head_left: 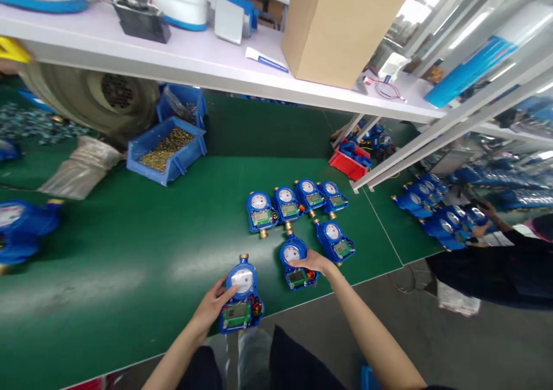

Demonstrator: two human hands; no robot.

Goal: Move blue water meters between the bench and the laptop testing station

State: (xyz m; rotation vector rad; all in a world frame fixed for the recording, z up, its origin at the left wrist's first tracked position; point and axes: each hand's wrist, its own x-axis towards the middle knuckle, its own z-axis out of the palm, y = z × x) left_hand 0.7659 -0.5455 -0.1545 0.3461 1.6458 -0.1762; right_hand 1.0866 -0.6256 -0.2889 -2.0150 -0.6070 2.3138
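Observation:
Blue water meters with white dials and green displays lie on the green table [142, 246]. My left hand [212, 305] grips one meter [241, 294] by its left side near the front edge. My right hand [311, 261] rests fingers-curled on a second meter [295, 263] just to the right. Beyond them a row of several meters [296, 201] lies side by side, with one more meter [334, 240] beside my right hand.
A blue bin of brass parts [166, 150] and a plastic bag [80, 166] sit at the back left. A cardboard box [341, 24] stands on the white shelf [173, 56]. A red bin [349, 162] is farther right. Another person's hand [484, 220] works among meters at right.

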